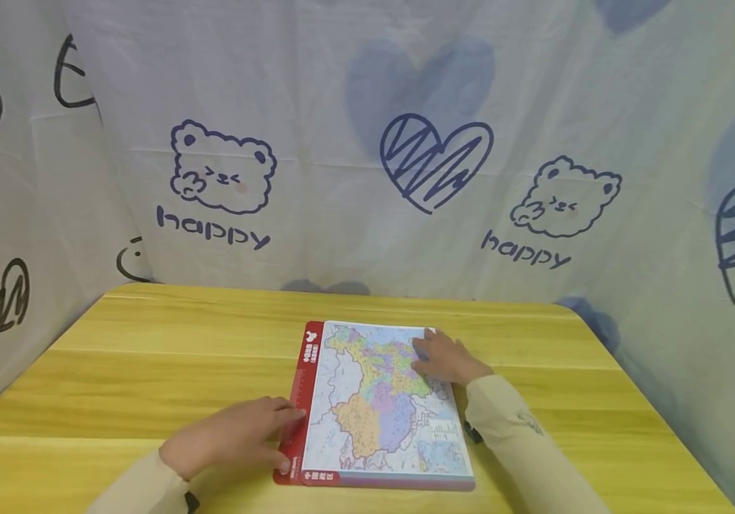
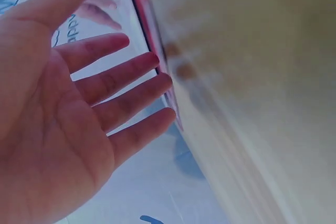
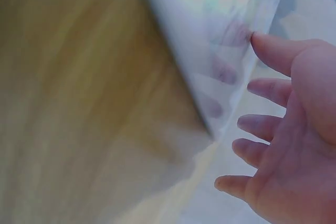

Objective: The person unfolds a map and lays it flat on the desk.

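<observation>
A glossy printed map (image 1: pixel 380 400) with coloured regions and a red border strip lies on the wooden table. Its lettered red strip runs down the left side and along part of the near edge. My left hand (image 1: pixel 232 434) is at that left strip, fingers extended and fingertips right at the edge. At the far right corner, my right hand (image 1: pixel 447 358) has its fingers over the map's edge. From the left wrist, the palm and straight fingers show beside the thin red edge. In the right wrist view, spread fingers are reflected in the map's shiny surface (image 3: pixel 205 40).
The yellow wood-grain table (image 1: pixel 168 343) extends around the map on every side. A white cloth (image 1: pixel 316 235) with bears, hearts and lettering hangs behind the table and along both sides. A dark strap piece (image 1: pixel 472 432) shows by the right sleeve.
</observation>
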`<state>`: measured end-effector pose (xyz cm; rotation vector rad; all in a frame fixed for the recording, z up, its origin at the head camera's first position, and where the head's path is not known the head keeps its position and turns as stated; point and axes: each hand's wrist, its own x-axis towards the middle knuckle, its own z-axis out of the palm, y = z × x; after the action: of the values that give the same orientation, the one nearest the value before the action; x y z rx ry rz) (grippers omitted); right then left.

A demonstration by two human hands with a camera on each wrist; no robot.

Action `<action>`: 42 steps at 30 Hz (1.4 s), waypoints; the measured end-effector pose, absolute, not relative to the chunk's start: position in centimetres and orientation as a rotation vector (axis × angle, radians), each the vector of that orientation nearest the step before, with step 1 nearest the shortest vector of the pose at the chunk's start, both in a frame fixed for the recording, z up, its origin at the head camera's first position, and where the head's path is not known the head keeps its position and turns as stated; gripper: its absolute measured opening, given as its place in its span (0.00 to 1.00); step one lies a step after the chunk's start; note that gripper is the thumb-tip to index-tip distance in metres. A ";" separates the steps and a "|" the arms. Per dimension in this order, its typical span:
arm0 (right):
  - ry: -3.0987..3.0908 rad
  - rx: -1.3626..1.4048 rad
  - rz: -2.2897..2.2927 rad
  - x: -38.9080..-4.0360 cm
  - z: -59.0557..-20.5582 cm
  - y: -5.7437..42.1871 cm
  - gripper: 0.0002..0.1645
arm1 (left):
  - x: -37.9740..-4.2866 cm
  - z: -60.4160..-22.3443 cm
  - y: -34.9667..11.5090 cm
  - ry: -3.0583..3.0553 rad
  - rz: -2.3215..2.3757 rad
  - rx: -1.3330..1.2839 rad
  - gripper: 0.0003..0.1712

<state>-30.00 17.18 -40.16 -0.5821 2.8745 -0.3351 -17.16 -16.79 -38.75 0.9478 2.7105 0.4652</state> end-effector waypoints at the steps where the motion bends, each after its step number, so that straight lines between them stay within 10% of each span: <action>1: 2.877 -0.607 -0.342 -29.8 -40.0 17.0 0.32 | -17.4 -38.6 -16.7 2.710 0.481 0.948 0.39; 16: 2.846 -1.228 -0.171 -21.6 -37.9 11.9 0.39 | -18.1 -38.6 -15.6 2.574 0.530 0.715 0.49; 42: 2.714 -1.238 0.005 -16.4 -39.7 11.4 0.49 | -18.3 -39.0 -15.6 2.583 0.580 0.752 0.49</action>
<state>-16.39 11.40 -39.66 -1.2385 2.7137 0.0049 -18.31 -15.62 -38.97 0.7517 2.5829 0.5802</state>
